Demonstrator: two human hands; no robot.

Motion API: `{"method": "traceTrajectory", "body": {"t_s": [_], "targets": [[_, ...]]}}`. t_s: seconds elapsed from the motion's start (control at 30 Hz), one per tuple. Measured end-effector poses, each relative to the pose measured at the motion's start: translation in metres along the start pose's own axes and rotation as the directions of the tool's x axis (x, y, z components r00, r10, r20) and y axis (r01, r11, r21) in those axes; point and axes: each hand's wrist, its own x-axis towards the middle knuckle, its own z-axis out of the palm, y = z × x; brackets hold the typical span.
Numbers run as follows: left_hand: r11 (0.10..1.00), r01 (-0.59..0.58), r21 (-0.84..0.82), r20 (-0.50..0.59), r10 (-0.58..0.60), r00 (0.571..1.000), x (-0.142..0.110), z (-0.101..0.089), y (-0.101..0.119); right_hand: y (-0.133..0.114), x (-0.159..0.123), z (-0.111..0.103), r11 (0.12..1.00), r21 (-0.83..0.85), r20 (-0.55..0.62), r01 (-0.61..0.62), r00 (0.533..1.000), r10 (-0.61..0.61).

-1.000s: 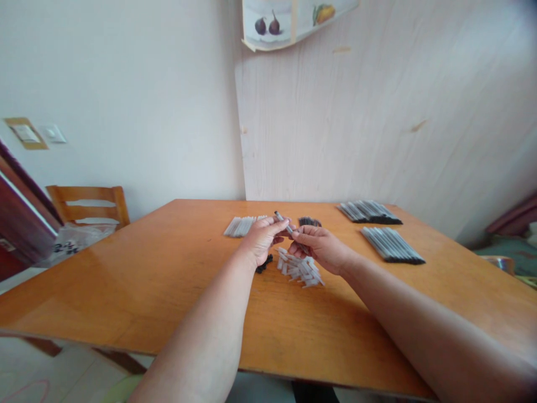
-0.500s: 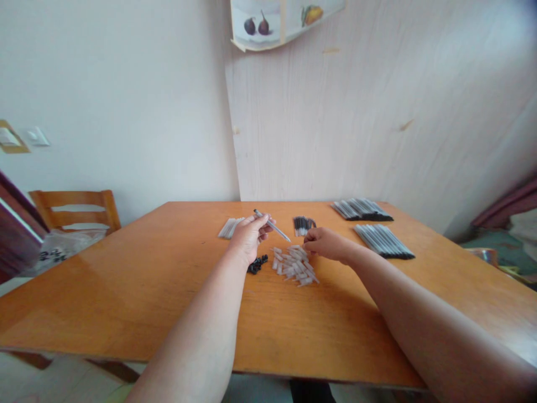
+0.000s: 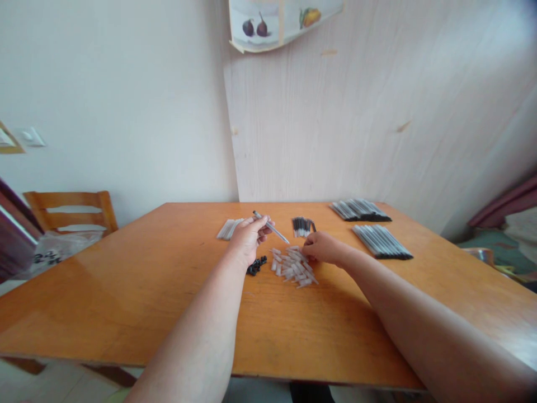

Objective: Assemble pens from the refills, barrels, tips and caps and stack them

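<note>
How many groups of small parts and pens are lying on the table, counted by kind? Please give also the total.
Black-ended pens: 2 (nearer group, farther group)
Clear tubes: 1
Dark sticks with pale ends: 1
White pieces: 1
Small black pieces: 1
Total: 6 groups

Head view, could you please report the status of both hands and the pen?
Left hand holding pen, slanted. Right hand at translucent pieces, grasp hidden. No obstruction seen at pen's tip.
</note>
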Motion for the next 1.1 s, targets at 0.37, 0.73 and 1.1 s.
{"method": "traceTrajectory", "body": {"t_s": [0.37,0.73,1.1], "targets": [[1.0,0.008,0.0,-0.013,-0.008,1.0,-0.0017,0.0014,0.0023,-0.0002,0.0007,-0.002,0.997,-0.055,-0.025,-0.051,0.998,0.049],[1.0,0.009,0.009,-0.012,-0.009,1.0,-0.0009,0.0013,0.0014,-0.0002,0.0013,-0.0012,0.988,-0.146,0.001,-0.039,0.999,0.039],[1.0,0.005,0.017,-0.02,-0.005,1.0,-0.0015,0.0017,0.0015,0.0039,0.0056,-0.0015,0.976,-0.217,-0.104,0.007,0.994,-0.03]]}}
